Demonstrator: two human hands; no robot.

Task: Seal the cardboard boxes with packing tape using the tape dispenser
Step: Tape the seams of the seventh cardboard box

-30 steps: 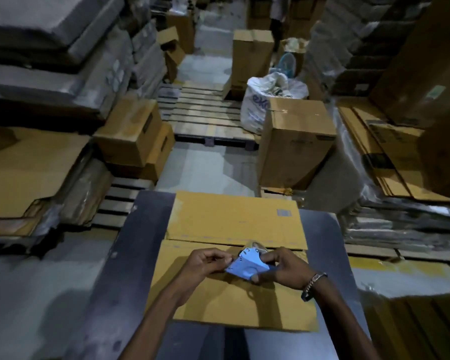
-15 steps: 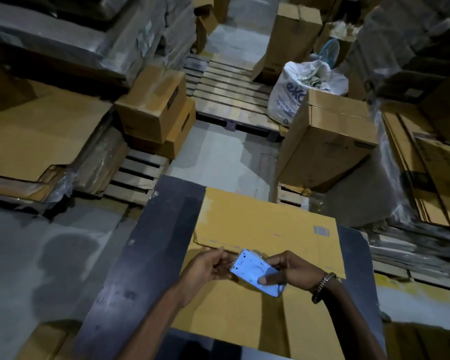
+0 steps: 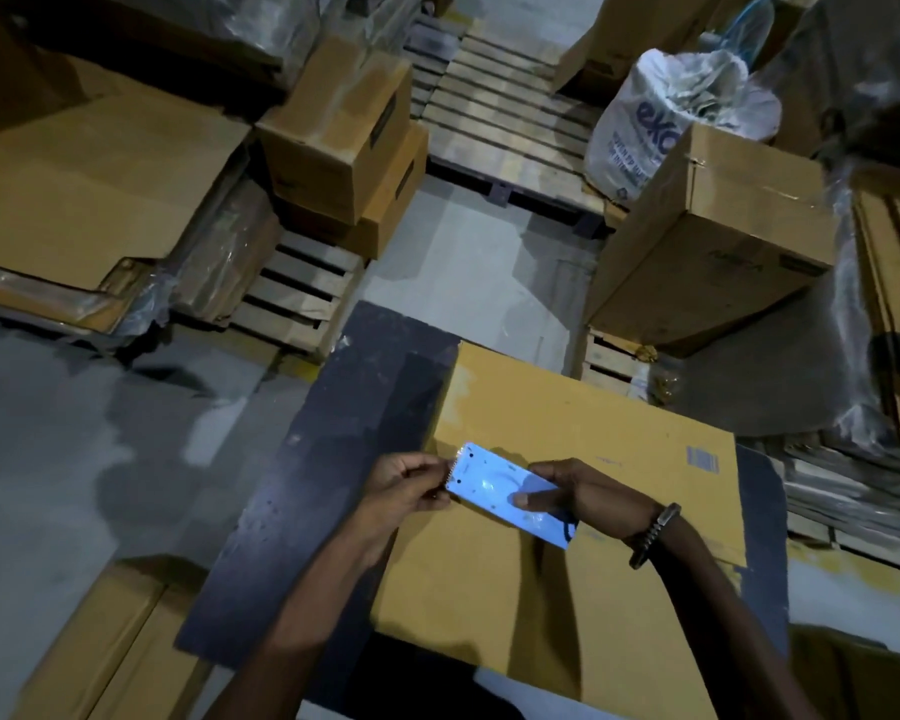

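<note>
Cardboard box (image 3: 567, 511) lies flat on the dark surface (image 3: 344, 470) under my hands, its long axis running left to right. My right hand (image 3: 588, 493) grips the pale blue tape dispenser (image 3: 510, 493) just above it; my left hand (image 3: 406, 485) pinches at its toothed end, nearest the box's left edge. Pallets and stacked cartons ring the warehouse floor.

Both hands (image 3: 489, 493) on blue tape dispenser (image 3: 494, 485) above flat cardboard box (image 3: 567, 589).
</note>
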